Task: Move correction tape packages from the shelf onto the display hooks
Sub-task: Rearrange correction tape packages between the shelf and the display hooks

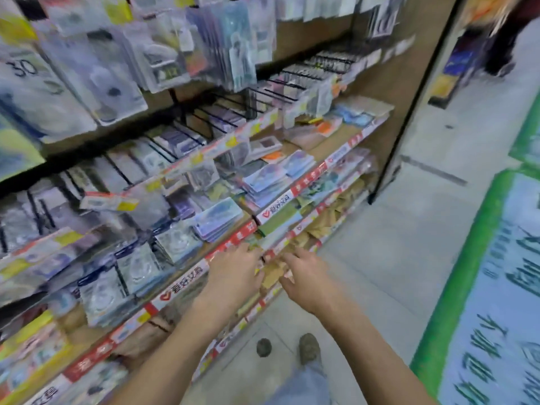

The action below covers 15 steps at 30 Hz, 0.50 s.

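The frame is blurred by motion. Clear blister packages of correction tape [137, 270] lie in overlapping stacks on the wooden shelf [187, 280], behind its red and white price strip. More packages [96, 71] hang from black display hooks [204, 115] on the panel above. My left hand [233, 273] reaches out in front of the shelf edge, fingers spread, holding nothing. My right hand [306, 276] hovers beside it to the right, fingers loosely spread and empty, over the lower shelves. The two hands are apart.
Stacks of blue and purple card packs [216, 219] and other stationery fill the shelf to the right. Lower shelves [295, 229] hold green and brown goods. My feet [308, 347] stand on the grey tiled aisle floor; a green-bordered floor graphic [482, 287] lies to the right. A person [514, 30] stands far right.
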Each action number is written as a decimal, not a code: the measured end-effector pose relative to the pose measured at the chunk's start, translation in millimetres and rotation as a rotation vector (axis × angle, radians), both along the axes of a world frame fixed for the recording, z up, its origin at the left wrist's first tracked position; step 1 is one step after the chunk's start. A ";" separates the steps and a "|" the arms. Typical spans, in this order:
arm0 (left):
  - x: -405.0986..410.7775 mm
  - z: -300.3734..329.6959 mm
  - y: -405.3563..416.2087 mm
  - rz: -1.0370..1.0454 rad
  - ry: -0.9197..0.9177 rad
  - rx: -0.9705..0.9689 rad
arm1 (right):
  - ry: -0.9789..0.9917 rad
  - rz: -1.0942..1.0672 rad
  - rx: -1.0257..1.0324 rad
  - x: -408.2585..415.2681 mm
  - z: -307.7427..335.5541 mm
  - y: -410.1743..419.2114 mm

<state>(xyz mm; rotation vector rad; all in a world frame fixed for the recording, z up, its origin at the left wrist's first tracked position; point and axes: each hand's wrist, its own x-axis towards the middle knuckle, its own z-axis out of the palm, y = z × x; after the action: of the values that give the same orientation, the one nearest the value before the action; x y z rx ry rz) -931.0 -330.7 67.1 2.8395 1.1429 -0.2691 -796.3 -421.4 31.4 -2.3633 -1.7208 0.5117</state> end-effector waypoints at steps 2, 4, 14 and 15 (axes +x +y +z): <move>38.1 -7.6 17.2 0.012 -0.019 -0.026 | -0.001 0.008 -0.034 38.4 -3.3 10.5; 78.1 -10.8 35.6 0.016 -0.024 -0.059 | -0.013 0.020 -0.059 78.6 -5.3 25.4; 222.4 -7.9 119.4 0.032 0.009 -0.114 | -0.032 0.044 -0.101 220.5 -2.2 109.1; 230.9 -10.9 126.6 0.031 0.024 -0.122 | -0.026 0.043 -0.100 230.4 -2.8 116.0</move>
<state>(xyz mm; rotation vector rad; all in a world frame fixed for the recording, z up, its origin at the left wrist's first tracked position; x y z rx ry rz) -700.1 -204.1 56.2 2.7175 1.1331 -0.3589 -565.9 -305.3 28.6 -2.4153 -1.8016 0.5900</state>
